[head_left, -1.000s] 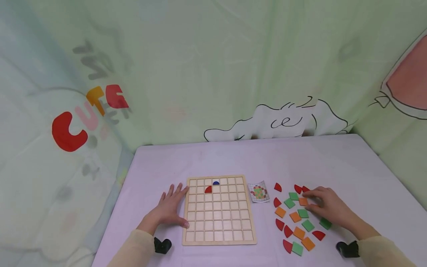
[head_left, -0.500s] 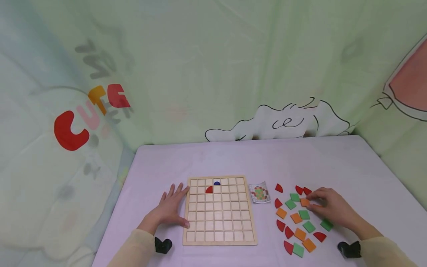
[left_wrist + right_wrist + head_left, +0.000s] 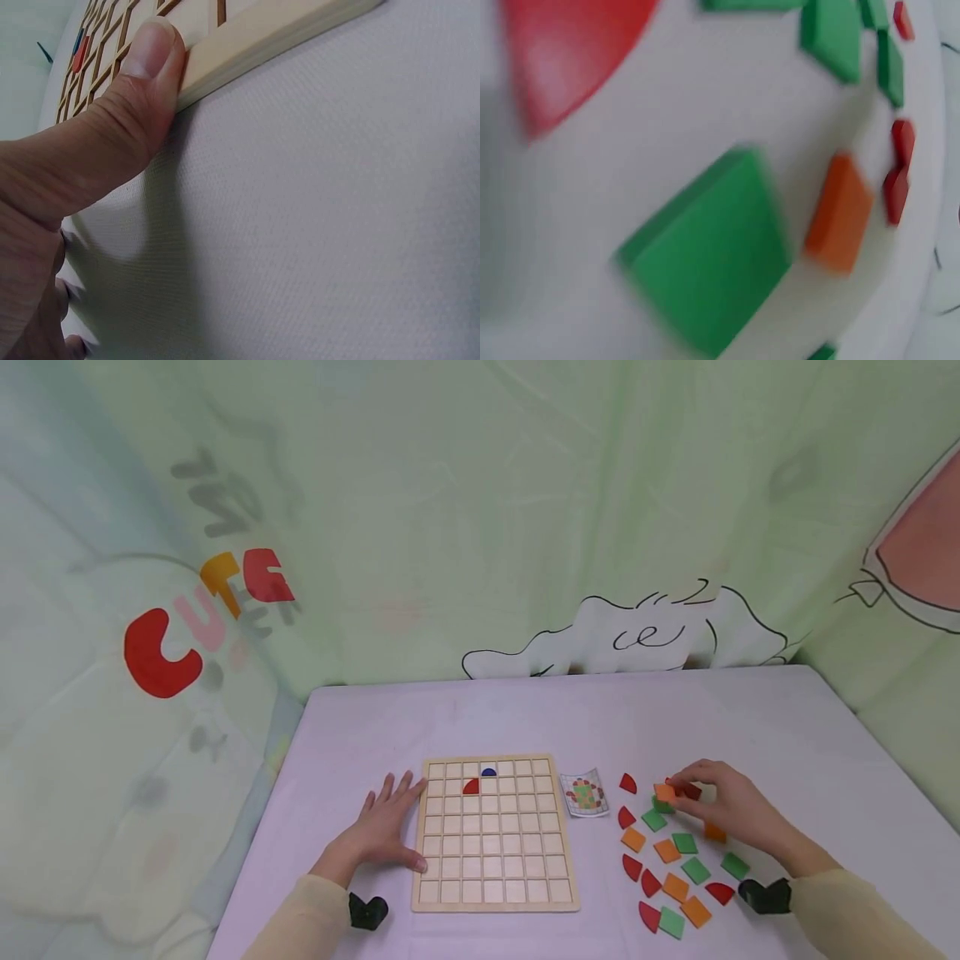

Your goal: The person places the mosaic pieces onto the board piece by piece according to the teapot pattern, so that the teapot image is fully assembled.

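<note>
My left hand [image 3: 384, 828] lies with spread fingers along the left edge of a wooden grid board [image 3: 491, 907]. In the left wrist view its thumb rests on the board's rim [image 3: 247, 49]. A red quarter-circle piece [image 3: 471, 787] and a blue half-circle piece [image 3: 489, 772] sit in the board's upper cells. To the right, my right hand [image 3: 731, 802] pinches an orange square tile [image 3: 664, 792] between thumb and fingertips. That tile is above a green square tile [image 3: 662, 807], partly covering it. The right wrist view shows neither the fingers nor the held tile.
Loose red quarter-circle pieces [image 3: 650, 883], green square tiles [image 3: 695, 871] and orange square tiles [image 3: 675, 887] are scattered on the table around the right hand. A small pattern card [image 3: 585, 792] lies between board and pieces. A curtain [image 3: 390, 610] hangs behind the table.
My right hand has picked up an orange square tile and moved it away from me and leftward. Another orange tile, previously hidden, now shows beneath that hand. The left hand has stayed put.
</note>
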